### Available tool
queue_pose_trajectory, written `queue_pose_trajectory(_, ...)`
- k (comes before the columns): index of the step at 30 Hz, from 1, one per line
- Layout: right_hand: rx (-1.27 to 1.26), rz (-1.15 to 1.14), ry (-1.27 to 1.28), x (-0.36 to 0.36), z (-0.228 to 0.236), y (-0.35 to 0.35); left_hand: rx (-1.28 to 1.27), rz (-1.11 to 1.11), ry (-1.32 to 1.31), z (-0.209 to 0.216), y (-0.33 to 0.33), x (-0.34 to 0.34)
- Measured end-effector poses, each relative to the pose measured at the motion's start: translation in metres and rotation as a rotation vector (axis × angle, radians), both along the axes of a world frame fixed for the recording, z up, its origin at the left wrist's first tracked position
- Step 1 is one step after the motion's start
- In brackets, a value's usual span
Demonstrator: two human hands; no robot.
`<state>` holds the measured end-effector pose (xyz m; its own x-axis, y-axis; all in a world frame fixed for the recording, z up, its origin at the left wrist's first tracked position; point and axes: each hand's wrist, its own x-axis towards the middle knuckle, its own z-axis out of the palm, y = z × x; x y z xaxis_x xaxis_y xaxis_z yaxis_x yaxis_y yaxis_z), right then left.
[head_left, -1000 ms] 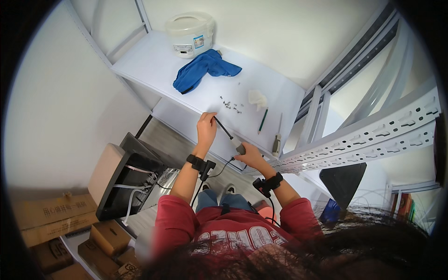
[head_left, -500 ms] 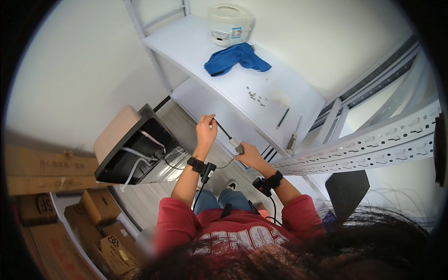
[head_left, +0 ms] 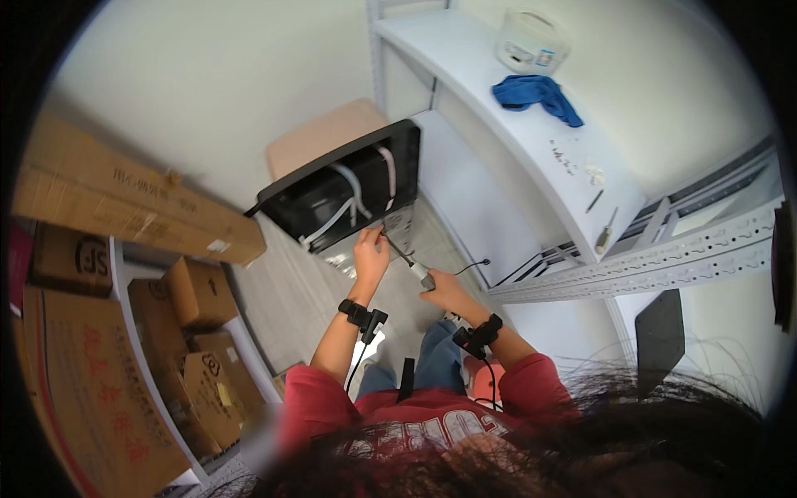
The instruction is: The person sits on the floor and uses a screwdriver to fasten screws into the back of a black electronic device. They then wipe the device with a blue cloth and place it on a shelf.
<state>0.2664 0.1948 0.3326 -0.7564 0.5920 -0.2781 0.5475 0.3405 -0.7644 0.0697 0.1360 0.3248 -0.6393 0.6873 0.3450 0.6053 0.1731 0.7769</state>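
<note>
My right hand (head_left: 449, 292) is closed round the grey handle of a screwdriver (head_left: 402, 251) with a long dark shaft. At the far end of that shaft, the fingers of my left hand (head_left: 371, 254) pinch its tip; whether a small screw is held there too is too small to tell. The tip is close to the lower edge of an appliance (head_left: 336, 178) with a pinkish-beige panel and an open black interior. White and pinkish tubes (head_left: 385, 170) run inside it. A thin black cord with a plug (head_left: 486, 262) lies to the right of the screwdriver.
A white shelf (head_left: 465, 62) carries a rice cooker (head_left: 531, 43), a blue cloth (head_left: 538, 95), several small screws (head_left: 562, 158), a dark green pen-like stick (head_left: 594, 201) and another screwdriver (head_left: 607, 232). Cardboard boxes (head_left: 108, 373) fill a rack at left. Perforated metal rails (head_left: 681, 259) cross the right.
My view has swung left, so the appliance appears nearer the middle. The screwdriver's tip end, pinched by my left hand, has come close to the appliance's lower edge.
</note>
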Motion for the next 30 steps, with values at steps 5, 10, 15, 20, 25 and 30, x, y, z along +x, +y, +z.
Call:
queue_pose_trajectory(5,-0.121,0.160,-0.091,-0.055,-0.012,-0.084,-0.050,0.175,-0.001,-0.032,-0.107,-0.037)
queue_pose_trajectory(10,-0.106,0.254,-0.141,-0.083,-0.061,-0.135,-0.078,0.266,-0.121,-0.081,-0.170,-0.055)
queue_pose_trajectory(15,-0.089,0.329,-0.167,-0.097,-0.116,-0.153,-0.068,0.360,-0.307,-0.142,-0.196,-0.058)
queue_pose_trajectory(20,-0.004,0.320,-0.131,-0.103,-0.181,-0.148,-0.009,0.320,-0.363,-0.214,-0.177,-0.064)
queue_pose_trajectory(25,0.001,0.247,0.001,-0.109,-0.255,-0.136,0.061,0.217,-0.320,-0.290,-0.139,-0.077)
queue_pose_trajectory(30,0.070,0.256,0.099,-0.114,-0.329,-0.127,0.178,0.180,-0.231,-0.365,-0.116,-0.097)
